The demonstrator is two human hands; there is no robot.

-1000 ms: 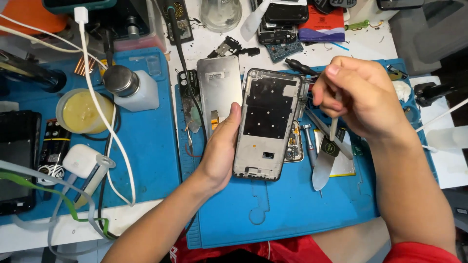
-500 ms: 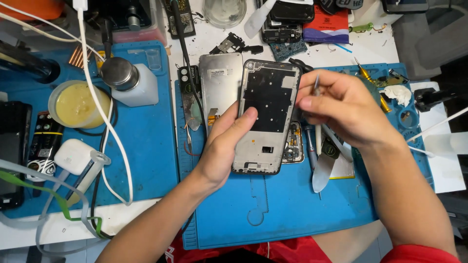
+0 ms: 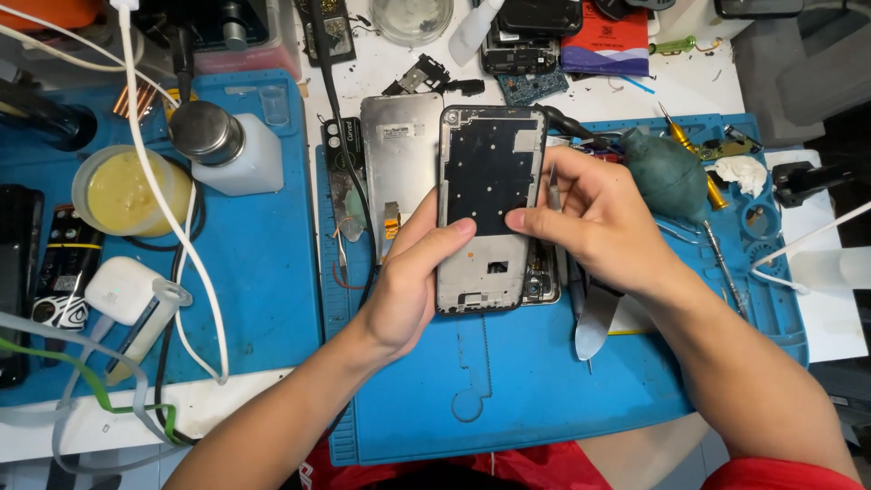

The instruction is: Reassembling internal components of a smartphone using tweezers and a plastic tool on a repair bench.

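A silver phone frame [image 3: 490,163] with a black inner plate is held over a blue repair mat [image 3: 508,390]. My left hand [image 3: 408,281] grips its left edge and lower part, thumb lying across the plate. My right hand [image 3: 603,218] touches the frame's right edge and pinches thin metal tweezers [image 3: 553,195] that stand upright. A silver metal back panel [image 3: 399,163] lies flat just left of the frame. Under the frame's lower right corner a circuit board [image 3: 543,281] peeks out.
A second blue mat [image 3: 263,272] at left carries a white bottle with a metal cap [image 3: 222,145], a jar of yellow paste [image 3: 127,195] and white cables. A green rubber blower [image 3: 667,172], screwdrivers and small parts lie at right. Phone parts clutter the white table behind.
The frame has shifted a little up and left in view. My right hand moved from above the tools at right onto the frame's right edge, tweezers now upright.
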